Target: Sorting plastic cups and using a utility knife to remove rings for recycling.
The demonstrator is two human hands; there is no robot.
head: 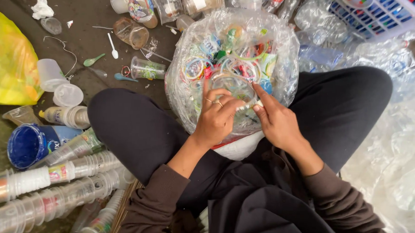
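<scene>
both hands (245, 117) around perhaps upright cup (234, 92)

Brown long sleeves (159, 200), black trousers (132, 127), rings on left fingers (214, 102)

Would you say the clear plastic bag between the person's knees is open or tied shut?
Open. The clear plastic bag gapes at its mouth, showing coloured rings and lids inside, and both hands, left and right, work over the opening.

A plastic-waste sorting spot on a bare concrete floor

Stacked clear cups (50, 189), loose cups and spoons (111, 44) litter the ground, with a clear bag of plastic rings and lids (228, 61), crushed bottles (319, 23) and a yellow sack (7, 61) around a seated person
</scene>
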